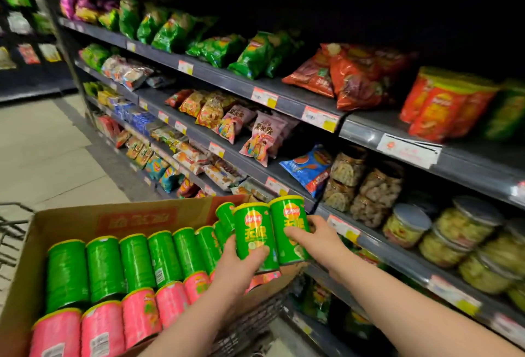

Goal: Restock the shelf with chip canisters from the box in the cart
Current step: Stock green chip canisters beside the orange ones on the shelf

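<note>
A cardboard box (pixel 71 214) sits in a wire cart (pixel 11 231) at lower left. It holds a row of green chip canisters (pixel 136 260) lying on their sides and a row of pink canisters (pixel 102 325) in front of them. My left hand (pixel 238 263) grips one upright green canister (pixel 254 231) above the box's right end. My right hand (pixel 315 240) grips a second upright green canister (pixel 289 223) right beside the first. Both canisters are lifted clear of the rows, close to the shelf edge (pixel 397 257).
Dark shelving runs along the right with snack bags (pixel 255 52), orange canisters (pixel 443 104) on the upper right shelf and clear lidded tubs (pixel 460 231) on the shelf near my right hand. Price tags (pixel 343 227) line the shelf edges. Tiled aisle floor (pixel 42 152) lies at left.
</note>
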